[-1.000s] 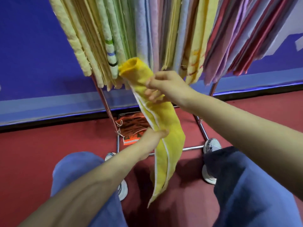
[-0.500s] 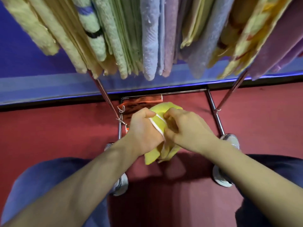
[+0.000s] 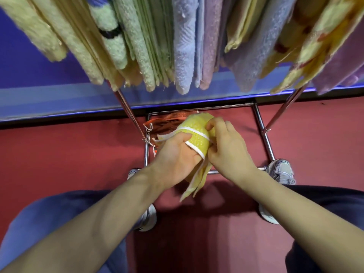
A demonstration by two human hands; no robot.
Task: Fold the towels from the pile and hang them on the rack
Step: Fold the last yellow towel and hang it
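- Rack (image 3: 264, 134), top of frame: many towels (image 3: 185, 46) already hung
- Yellow towel (image 3: 198, 138), frame centre: part-folded, not yet hung
- Left hand (image 3: 175, 156), right hand (image 3: 228, 148): fingers (image 3: 218, 125) of both curled round it, gripping

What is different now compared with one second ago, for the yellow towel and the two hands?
The yellow towel, which hung long from the raised right hand, has come down and is now bunched short between both hands, its ends dangling below. The left hand closed in beside the right. Unchanged: both hands grip the towel, the other towels hang on the rack.
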